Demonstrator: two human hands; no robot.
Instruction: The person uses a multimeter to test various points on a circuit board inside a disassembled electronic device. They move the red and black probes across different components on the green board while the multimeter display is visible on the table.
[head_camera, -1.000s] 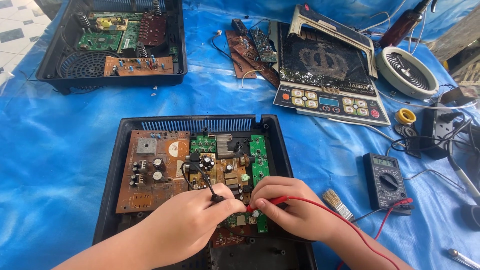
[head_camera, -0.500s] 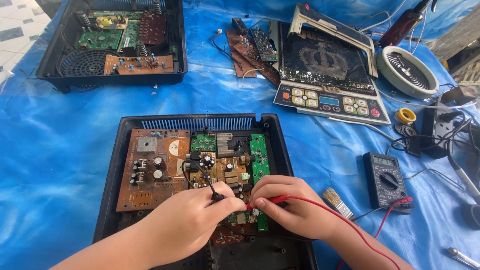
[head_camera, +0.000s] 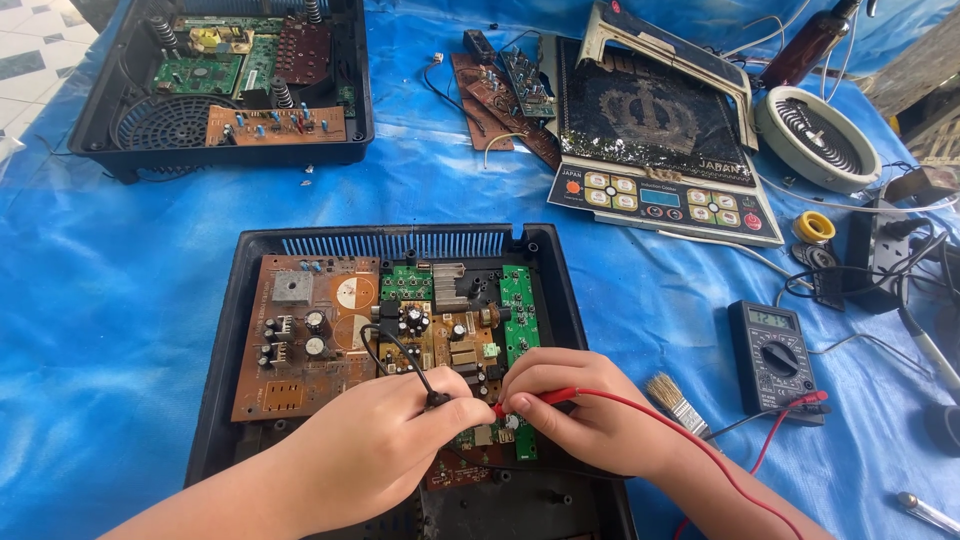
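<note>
At the far left, at the top, a second black casing (head_camera: 90, 120) with green and brown boards inside lies on the blue sheet (head_camera: 110, 300). Lower, near the middle, stands the open black casing (head_camera: 225, 340) with a brown circuit board (head_camera: 300, 350) on its left part and smaller green boards to the right.

The left hand (head_camera: 375, 450) is over the lower edge of this board. Its grip is closed: thumb and fingers pinch the black probe (head_camera: 437, 398), and the black wire curves up from it over the components. Just beside it, touching at the fingertips, the right hand (head_camera: 585, 415) has also a closed grip, on the red probe (head_camera: 530, 400). Both tips are down on the board near the green strip; the exact contact points are hidden by the fingers.

The red lead runs right to the black multimeter (head_camera: 778, 358). Between them lies a small brush (head_camera: 675, 400). Above are a cooker top panel (head_camera: 655, 120) and a round white coil (head_camera: 818, 135).
</note>
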